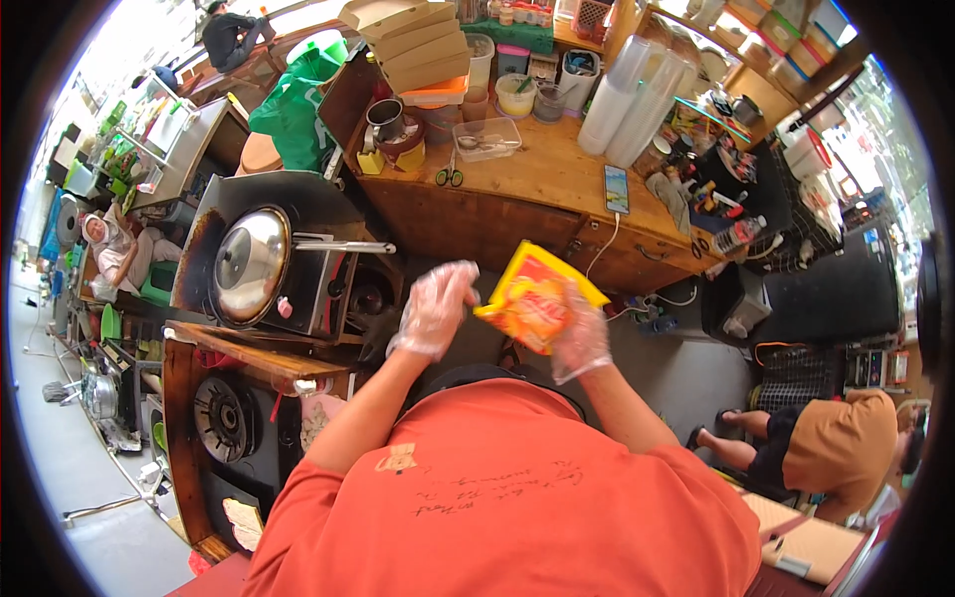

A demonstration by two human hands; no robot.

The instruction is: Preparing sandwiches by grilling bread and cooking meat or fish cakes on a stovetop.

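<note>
A clear plastic glove covers my right hand (580, 336), which grips a yellow and red food packet (533, 302) by its right side. The packet bears printed writing and is tilted above the floor, in front of my body. My left hand (439, 306), gloved the same way, is raised beside the packet's left corner. Its fingers are bent and close together; blur hides whether anything is between them. To the left of that hand, a pan with a domed metal lid (252, 265) sits on a stove, its long handle (343, 245) pointing towards the wooden counter.
Ahead, the wooden counter (537, 183) bears green-handled scissors (449, 176), a plastic container (486, 140), stacked plastic cups (615, 97) and a charging phone (616, 188). A second burner (224, 419) stands at lower left. One person (130, 250) sits at far left; another (835, 448) is at right.
</note>
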